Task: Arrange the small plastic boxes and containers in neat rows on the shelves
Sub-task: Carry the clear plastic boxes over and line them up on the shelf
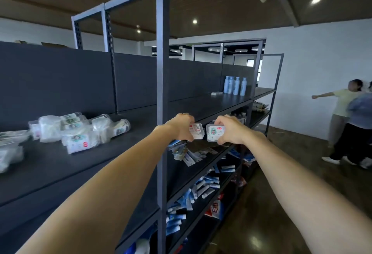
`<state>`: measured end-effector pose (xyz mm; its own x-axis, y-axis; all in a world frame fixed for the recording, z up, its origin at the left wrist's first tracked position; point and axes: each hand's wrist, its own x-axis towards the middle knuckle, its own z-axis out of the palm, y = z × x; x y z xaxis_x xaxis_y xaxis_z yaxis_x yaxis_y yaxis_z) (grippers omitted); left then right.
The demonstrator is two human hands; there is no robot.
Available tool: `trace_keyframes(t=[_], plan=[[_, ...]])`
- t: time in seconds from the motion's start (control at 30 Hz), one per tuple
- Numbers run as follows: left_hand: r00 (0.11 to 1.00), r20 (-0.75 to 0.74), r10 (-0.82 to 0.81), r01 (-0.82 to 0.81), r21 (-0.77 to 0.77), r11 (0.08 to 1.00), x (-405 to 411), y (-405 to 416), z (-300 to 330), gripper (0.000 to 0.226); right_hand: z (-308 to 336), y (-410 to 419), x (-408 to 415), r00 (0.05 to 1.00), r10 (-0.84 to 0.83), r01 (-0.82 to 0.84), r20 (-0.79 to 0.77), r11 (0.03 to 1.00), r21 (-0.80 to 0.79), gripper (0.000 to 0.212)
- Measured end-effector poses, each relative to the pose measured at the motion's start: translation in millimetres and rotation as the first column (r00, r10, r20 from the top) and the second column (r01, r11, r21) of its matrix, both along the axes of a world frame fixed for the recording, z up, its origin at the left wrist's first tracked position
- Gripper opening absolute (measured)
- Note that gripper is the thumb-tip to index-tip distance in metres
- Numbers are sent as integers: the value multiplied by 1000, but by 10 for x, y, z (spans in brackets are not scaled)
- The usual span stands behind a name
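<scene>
My left hand (181, 126) grips a small clear plastic box (196, 131) with a red label, held just past the dark upright post (162, 72). Beside it, my right hand (229, 130) grips a second small clear box (213, 134) with a green and red label. Both boxes hover side by side at the front edge of the dark top shelf (201, 106). A loose pile of clear plastic boxes and round containers (78, 130) lies on the same shelf to the left.
Several pale blue bottles (235, 85) stand at the far end of the top shelf, beside a small white box (216, 93). Lower shelves hold blue and white packets (201, 189). Two people (350, 120) stand by the white wall at right.
</scene>
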<state>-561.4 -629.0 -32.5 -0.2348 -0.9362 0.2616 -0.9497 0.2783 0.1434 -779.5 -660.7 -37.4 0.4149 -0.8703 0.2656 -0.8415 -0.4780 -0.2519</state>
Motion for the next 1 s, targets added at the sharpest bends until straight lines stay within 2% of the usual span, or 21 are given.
trace_keyframes(t=[0.17, 0.57, 1.0], plan=[[999, 38, 21, -20, -4, 1000, -88, -847, 55, 56, 50, -769, -61, 999, -21, 21, -28, 1000, -3, 61], [999, 36, 14, -13, -27, 1000, -670, -2612, 52, 55, -37, -2532, -636, 997, -58, 58, 54, 998, -1, 63], [984, -29, 178, -178, 24, 984, -1755, -4326, 7, 63, -2, -4537, -1676, 990, 101, -106, 97, 994, 39, 70]])
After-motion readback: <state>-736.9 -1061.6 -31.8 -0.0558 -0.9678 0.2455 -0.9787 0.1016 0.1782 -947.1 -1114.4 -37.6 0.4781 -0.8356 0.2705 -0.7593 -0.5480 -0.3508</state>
